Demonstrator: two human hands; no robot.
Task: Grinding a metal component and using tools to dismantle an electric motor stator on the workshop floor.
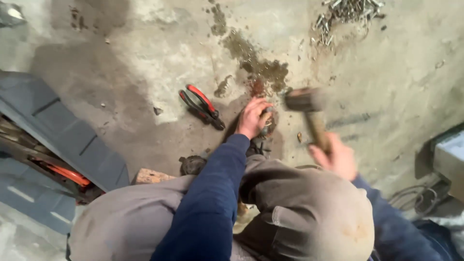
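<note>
On the concrete floor [121,111], just right of the red pliers [200,105], my left hand [251,117] pinches a small metal piece [267,121], hard and slippery I think. My right hand [338,157], fingers wrapped on the handle's end, holds the heavy hammer [309,108].

one hammer [309,113], one pair of pliers [200,106].
</note>
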